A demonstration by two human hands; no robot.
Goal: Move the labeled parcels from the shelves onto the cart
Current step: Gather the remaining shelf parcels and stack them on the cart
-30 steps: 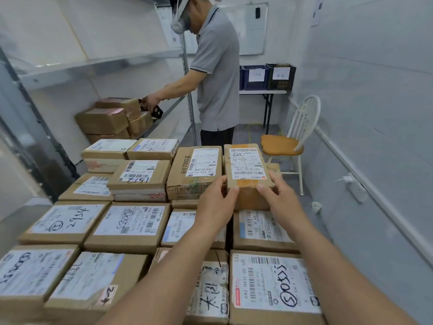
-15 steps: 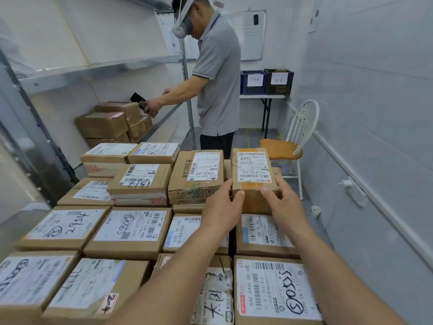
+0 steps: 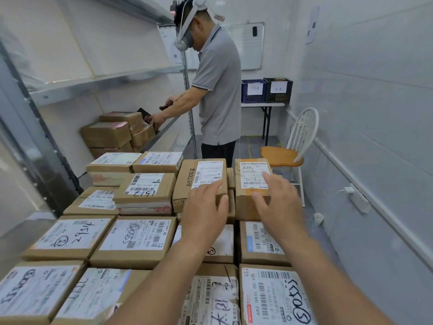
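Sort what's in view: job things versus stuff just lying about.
Job: stacked labeled parcels, orange-taped parcel by the right hand, left hand, shelf parcels, shelving.
Lying about: chair, blue crate, black crate, floor cup, whiteboard.

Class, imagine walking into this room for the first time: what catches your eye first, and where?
Labeled brown parcels fill the foreground, many with handwritten numbers. The left hand and right hand spread open over the tallest boxes mid-frame. Behind, a person in a grey shirt reaches to the shelf parcels at left.
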